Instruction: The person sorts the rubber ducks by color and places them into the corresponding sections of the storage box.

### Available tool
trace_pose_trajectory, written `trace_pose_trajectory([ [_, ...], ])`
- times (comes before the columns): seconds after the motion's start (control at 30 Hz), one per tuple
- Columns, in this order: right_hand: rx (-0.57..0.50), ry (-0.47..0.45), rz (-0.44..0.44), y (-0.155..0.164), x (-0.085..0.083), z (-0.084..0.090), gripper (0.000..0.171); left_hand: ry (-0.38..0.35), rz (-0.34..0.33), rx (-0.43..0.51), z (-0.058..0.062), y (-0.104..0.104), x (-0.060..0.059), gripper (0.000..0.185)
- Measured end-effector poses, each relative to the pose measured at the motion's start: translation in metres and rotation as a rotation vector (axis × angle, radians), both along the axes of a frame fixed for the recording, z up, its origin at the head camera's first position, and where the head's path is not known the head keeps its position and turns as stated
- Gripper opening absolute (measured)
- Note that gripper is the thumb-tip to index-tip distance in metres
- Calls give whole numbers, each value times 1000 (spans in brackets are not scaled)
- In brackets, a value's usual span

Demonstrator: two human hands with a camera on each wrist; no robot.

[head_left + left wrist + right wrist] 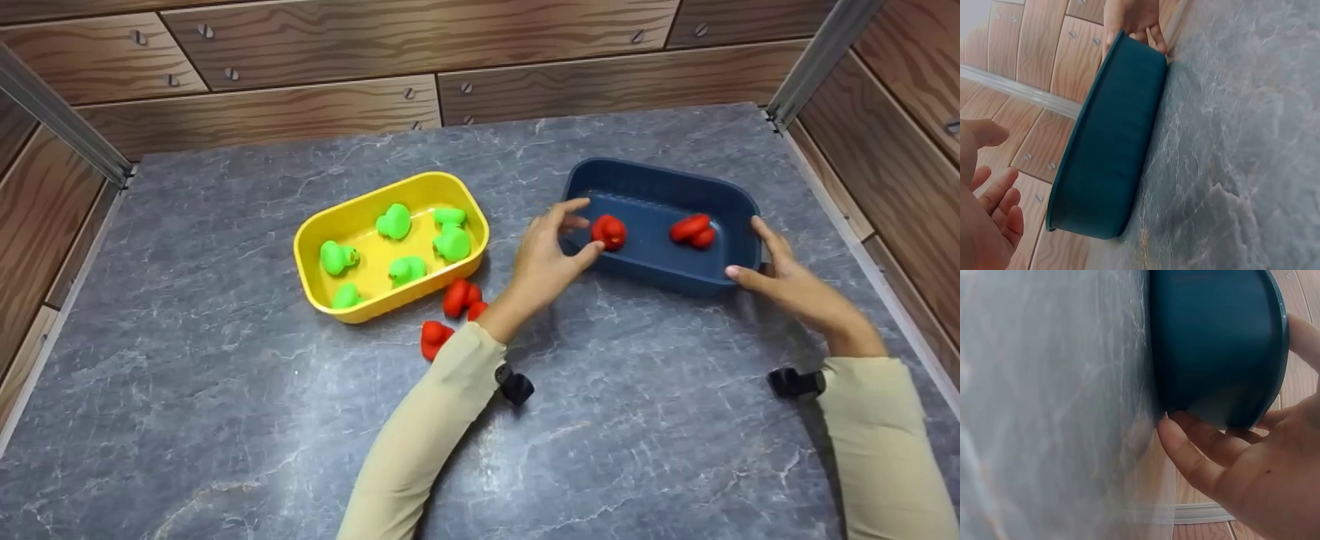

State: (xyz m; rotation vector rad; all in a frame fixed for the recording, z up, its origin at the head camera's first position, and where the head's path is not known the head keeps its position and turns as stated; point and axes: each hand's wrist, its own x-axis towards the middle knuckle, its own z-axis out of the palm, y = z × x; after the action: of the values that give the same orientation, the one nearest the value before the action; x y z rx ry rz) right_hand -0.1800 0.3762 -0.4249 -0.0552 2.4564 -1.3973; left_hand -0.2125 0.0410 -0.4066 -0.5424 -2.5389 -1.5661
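A dark blue bin [660, 277] stands on the right of the table with two red rubber ducks inside, one red duck [608, 232] near its left end and another red duck [693, 230] toward the right. My left hand [551, 251] hovers over the bin's left end, fingers spread and nothing between them; in the left wrist view the left hand [988, 197] is apart from the bin wall [1109, 135]. At the opposite end, my right hand [799, 285] holds the bin, thumb at the rim. The right wrist view shows the right hand's fingers [1199, 461] against the outer wall.
Left of the blue bin sits a yellow bin [394, 301] holding several green rubber ducks [394, 221]. Loose red ducks [435, 339] lie in front of it, one partly hidden by my left forearm. Wood-patterned panels [555, 45] border the grey marbled table [225, 420].
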Motion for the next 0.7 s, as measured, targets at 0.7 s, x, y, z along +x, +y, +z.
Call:
trace_pose_trajectory([
  [0.7,18,2,13,-1,1,0,89,-58,-223,221,29,-34,34,52],
])
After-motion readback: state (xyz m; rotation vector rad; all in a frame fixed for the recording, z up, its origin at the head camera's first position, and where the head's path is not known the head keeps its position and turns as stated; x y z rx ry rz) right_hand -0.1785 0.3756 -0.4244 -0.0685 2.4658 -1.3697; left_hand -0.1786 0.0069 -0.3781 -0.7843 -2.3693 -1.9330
